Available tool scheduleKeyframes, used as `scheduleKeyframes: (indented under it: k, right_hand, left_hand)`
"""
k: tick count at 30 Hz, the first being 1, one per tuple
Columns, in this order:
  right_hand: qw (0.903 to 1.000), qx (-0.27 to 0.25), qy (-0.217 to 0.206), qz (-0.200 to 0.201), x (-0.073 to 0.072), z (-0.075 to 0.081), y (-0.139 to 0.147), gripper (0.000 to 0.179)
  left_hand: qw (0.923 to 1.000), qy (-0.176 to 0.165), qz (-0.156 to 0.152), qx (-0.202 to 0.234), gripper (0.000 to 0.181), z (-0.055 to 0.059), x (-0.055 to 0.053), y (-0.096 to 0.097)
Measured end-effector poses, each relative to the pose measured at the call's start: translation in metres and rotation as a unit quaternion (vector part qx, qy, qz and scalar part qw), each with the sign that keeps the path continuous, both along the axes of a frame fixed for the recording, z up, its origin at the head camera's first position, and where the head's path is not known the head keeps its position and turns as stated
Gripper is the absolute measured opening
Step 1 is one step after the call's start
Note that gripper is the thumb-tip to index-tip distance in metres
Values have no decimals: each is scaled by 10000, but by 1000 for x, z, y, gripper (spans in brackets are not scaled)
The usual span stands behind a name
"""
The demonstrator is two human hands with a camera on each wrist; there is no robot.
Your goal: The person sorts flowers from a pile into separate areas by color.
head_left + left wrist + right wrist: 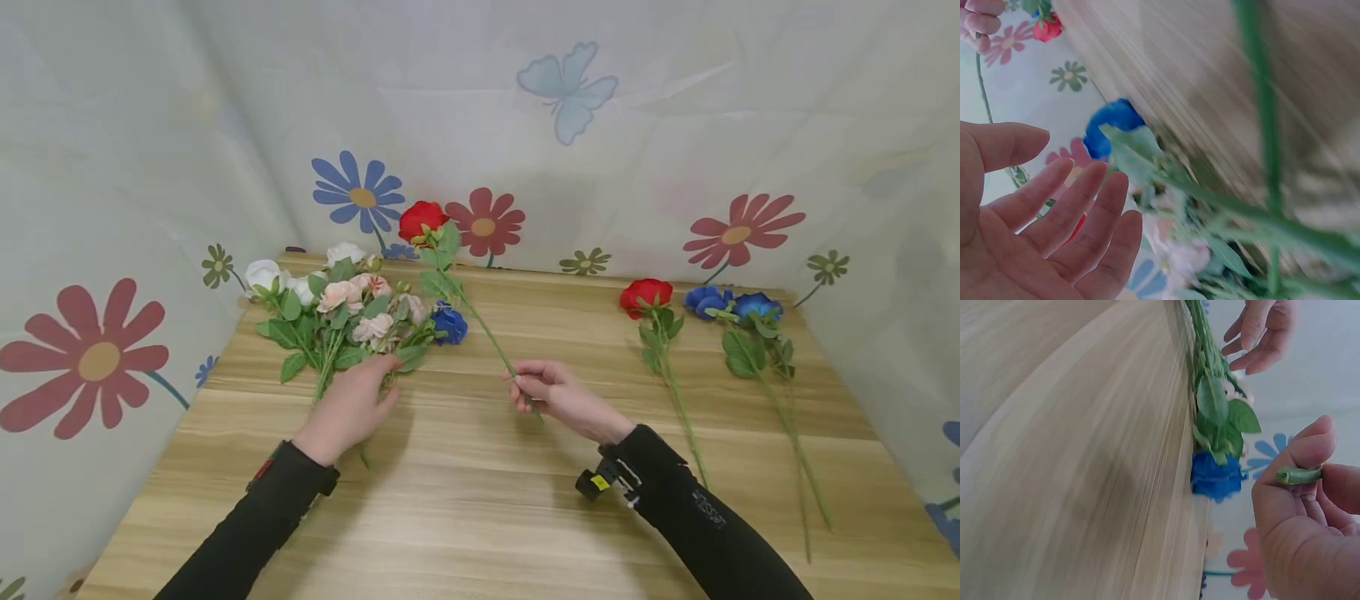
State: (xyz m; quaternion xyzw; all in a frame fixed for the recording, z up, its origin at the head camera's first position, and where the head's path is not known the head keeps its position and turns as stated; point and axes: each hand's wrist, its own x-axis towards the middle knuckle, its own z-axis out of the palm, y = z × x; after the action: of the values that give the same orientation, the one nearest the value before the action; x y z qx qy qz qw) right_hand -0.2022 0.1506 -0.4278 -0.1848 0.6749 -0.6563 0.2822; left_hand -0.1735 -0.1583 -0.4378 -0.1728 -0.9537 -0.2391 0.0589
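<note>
Pinching a red rose (422,221) low on its stem (1296,475), a person's right hand (567,397) holds it slanted, petals well beyond the fingertips; the left hand (351,407), fingers loosely spread, hovers beside a bunch of flowers (341,297).

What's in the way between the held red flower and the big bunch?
Nothing visible stands between the held red flower and the bunch's blooms, but the left hand partly covers the bunch's stems.
</note>
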Motion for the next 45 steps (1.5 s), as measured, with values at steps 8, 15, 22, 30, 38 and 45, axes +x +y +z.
scheduleKeyframes:
  k: [8,15,22,30,38,45]
  right_hand:
    - [9984,255,179,-480,2,0,41,38]
    - [9940,689,371,-763,5,0,83,41]
    - [9844,1290,524,-1078,12,2,120,43]
    - [9760,1652,681,-1243,22,2,154,44]
    - [9670,1931,975,-1346,32,1,183,45]
    - [9574,2110,1332,-1452,41,2,203,41]
  left_hand:
    - [9996,132,-235,-70,37,0,-7,21]
    - [9993,247,-288,-70,35,0,-7,27]
    - [9992,257,-287,-96,35,-3,-6,28]
    - [9990,205,-384,-44,35,-1,-7,36]
    - [9977,10,-668,78,34,0,-16,67]
    - [9941,-55,-1080,17,35,1,-28,105]
